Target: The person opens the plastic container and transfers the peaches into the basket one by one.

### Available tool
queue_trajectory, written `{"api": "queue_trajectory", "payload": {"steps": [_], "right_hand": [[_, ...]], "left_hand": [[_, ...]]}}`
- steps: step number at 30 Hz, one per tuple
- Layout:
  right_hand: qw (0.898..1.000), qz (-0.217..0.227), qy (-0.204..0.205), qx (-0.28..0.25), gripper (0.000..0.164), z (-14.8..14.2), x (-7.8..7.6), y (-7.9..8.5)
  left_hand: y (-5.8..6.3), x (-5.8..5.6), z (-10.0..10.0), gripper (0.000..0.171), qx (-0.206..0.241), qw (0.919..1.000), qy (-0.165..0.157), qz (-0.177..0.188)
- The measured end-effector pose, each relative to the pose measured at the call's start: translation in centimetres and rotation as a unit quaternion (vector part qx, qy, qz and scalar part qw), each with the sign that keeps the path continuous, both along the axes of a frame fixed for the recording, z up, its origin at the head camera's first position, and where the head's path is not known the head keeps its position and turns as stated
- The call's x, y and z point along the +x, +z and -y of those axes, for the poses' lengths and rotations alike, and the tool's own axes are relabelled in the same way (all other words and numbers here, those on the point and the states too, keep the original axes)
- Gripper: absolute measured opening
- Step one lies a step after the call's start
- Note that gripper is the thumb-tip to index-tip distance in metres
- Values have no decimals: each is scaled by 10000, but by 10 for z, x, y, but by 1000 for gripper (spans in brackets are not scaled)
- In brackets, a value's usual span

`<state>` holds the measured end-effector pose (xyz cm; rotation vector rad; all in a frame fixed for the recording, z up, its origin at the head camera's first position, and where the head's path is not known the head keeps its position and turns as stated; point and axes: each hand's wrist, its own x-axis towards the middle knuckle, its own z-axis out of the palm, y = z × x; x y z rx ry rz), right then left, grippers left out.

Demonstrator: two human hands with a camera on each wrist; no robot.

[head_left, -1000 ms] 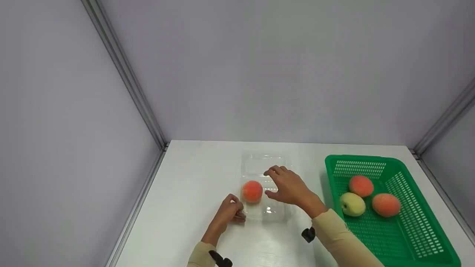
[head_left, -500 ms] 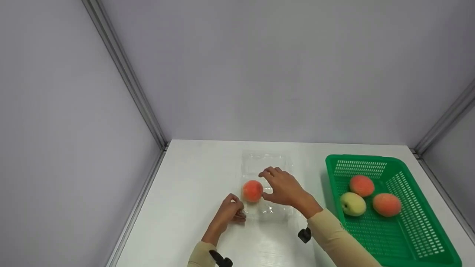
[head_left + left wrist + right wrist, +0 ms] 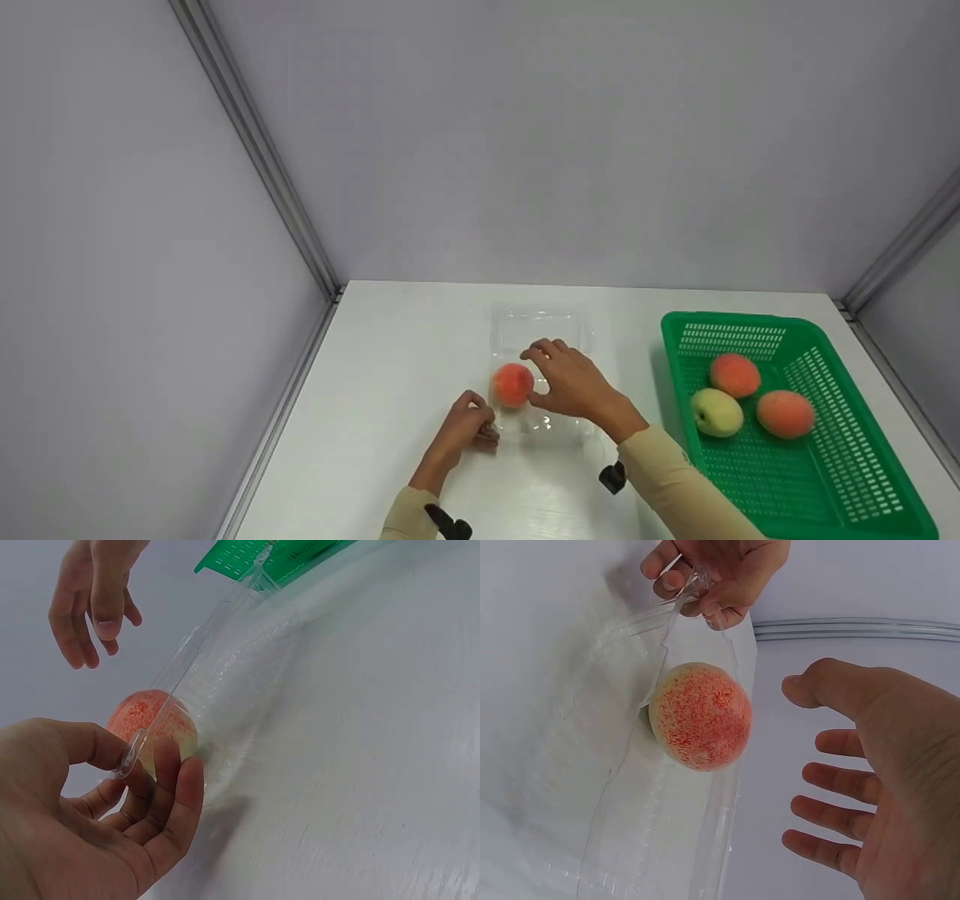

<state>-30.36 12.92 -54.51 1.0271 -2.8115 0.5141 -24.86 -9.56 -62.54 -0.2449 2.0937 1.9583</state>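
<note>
A red-and-cream peach (image 3: 513, 385) sits in the left part of a clear plastic clamshell box (image 3: 556, 435), whose lid (image 3: 538, 330) lies folded back toward the rear wall. With thumb and fingers my left hand (image 3: 459, 429) pinches the box's front left corner, which shows close up in the left wrist view as a rounded plastic tab (image 3: 133, 754). My right hand (image 3: 576, 384) hovers over the box just right of the peach, thumb and fingers spread. In the right wrist view, a gap separates its fingertips (image 3: 799, 838) from the peach.
At the right of the white table (image 3: 397, 337) stands a green perforated basket (image 3: 847, 442). Inside it lie two reddish peaches (image 3: 735, 375) and a pale yellow-green one (image 3: 716, 412). Grey panels (image 3: 585, 150) enclose the table at the back and sides.
My right hand has moved slightly left, closer to the peach, and is now nearly still. The left hand keeps its hold on the box corner.
</note>
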Motion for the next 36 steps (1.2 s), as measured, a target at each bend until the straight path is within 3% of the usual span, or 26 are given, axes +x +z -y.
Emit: {"api": "queue_trajectory", "payload": {"steps": [36], "right_hand": [[9995,236,166,-134,66,20,-1,-35]], "left_hand": [[3,0,-2,15,-32,9999,48,143]]}}
